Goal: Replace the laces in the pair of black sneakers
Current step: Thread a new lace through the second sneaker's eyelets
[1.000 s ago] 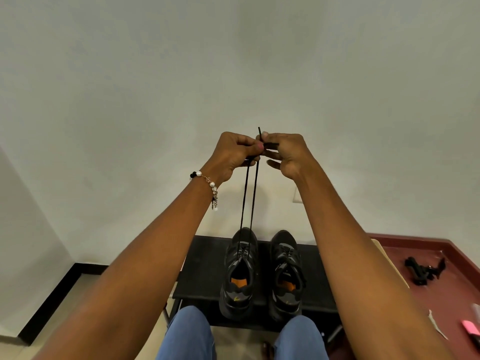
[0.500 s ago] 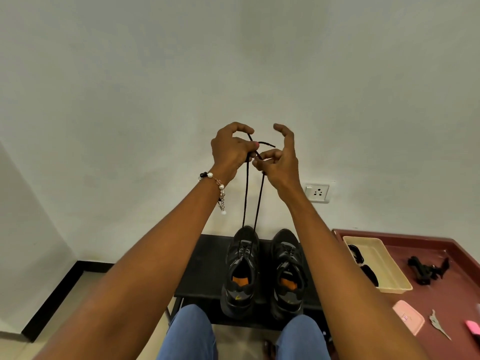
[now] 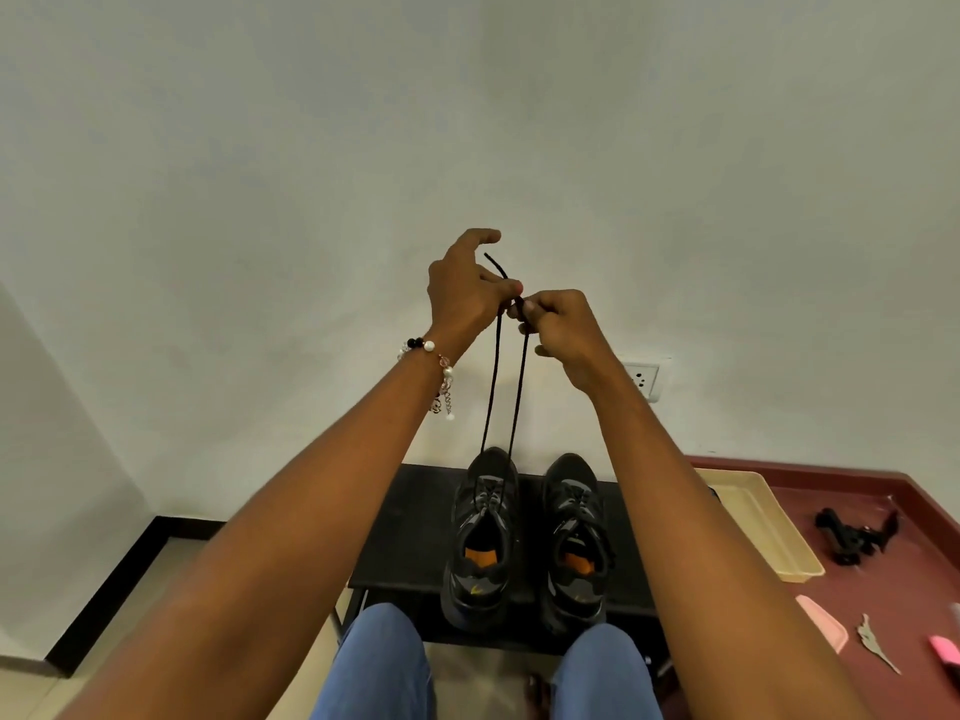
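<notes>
A thin, round black lace (image 3: pixel 493 387) is pinched by the left hand (image 3: pixel 465 291) and right hand (image 3: pixel 563 332), held together. Both taut strands are drawn up from the left sneaker (image 3: pixel 483 537), of matte black mesh.

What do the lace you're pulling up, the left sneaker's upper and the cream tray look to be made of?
Black lace: thin round cord, matte, likely woven textile; it hangs in two taut strands from the hands.
Left sneaker: upper looks like dark mesh with smoother grey synthetic overlays, faint sheen; the orange insole looks like foam or fabric.
Cream tray: probably moulded plastic, with smooth walls and a rounded rim.
</notes>
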Motion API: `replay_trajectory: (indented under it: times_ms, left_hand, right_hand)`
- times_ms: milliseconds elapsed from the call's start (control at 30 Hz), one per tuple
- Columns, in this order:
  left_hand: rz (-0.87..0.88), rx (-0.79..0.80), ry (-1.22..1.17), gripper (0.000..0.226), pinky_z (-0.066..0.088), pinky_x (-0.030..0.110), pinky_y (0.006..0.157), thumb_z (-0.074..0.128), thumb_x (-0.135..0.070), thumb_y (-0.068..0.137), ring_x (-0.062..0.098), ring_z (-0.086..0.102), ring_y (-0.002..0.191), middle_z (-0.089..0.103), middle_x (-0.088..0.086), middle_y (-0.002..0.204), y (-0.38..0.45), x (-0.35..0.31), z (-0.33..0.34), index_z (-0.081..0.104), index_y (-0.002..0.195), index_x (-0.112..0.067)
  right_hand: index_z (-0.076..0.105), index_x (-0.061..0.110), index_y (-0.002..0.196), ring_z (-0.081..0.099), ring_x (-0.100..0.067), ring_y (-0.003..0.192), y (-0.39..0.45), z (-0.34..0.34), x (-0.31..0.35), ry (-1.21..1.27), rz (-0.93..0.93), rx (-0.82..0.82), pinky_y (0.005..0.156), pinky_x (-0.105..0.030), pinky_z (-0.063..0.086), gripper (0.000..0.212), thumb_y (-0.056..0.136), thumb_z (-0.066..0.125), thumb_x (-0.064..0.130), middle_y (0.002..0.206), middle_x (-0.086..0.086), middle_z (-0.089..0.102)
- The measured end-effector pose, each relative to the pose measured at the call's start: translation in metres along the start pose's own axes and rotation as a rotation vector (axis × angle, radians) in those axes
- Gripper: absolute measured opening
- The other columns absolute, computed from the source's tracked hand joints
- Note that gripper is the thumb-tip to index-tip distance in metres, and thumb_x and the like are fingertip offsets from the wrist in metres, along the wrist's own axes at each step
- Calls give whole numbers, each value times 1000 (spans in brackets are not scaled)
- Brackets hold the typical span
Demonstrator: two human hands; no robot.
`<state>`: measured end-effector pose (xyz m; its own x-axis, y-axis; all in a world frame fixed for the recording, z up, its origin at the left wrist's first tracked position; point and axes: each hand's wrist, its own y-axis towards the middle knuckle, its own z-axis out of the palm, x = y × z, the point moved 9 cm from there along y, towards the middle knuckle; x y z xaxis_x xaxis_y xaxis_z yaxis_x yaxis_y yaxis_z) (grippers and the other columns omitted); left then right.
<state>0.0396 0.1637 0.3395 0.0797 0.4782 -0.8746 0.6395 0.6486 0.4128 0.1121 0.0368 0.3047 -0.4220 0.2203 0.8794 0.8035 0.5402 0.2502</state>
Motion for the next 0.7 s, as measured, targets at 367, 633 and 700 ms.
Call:
replay_trajectory:
  times_ms: [367,633,700]
  left_hand:
    - [-569,76,-529,8,51,20,46,66,11,80,16,56,41,63,17,67,-26,26,15,63,78,4]
    - [-659,131,-672,25,58,23,58,76,3,77,16,68,57,69,16,78,-25,29,21,65,99,6]
    - [-669,165,-662,17,59,24,63,77,-5,79,15,68,61,71,13,80,-26,31,22,67,91,2]
  right_hand:
    - [70,7,107,73,-20,69,-6,-9,4,100,-179,-58,78,-36,58,24,83,73,6,81,-10,74]
    - [75,7,103,72,-22,84,-9,-18,-9,399,-153,-213,75,-33,60,20,82,75,8,94,-8,75]
    - [74,7,104,71,-25,90,-9,-14,-15,531,-111,-199,79,-37,59,20,84,73,7,97,-9,74]
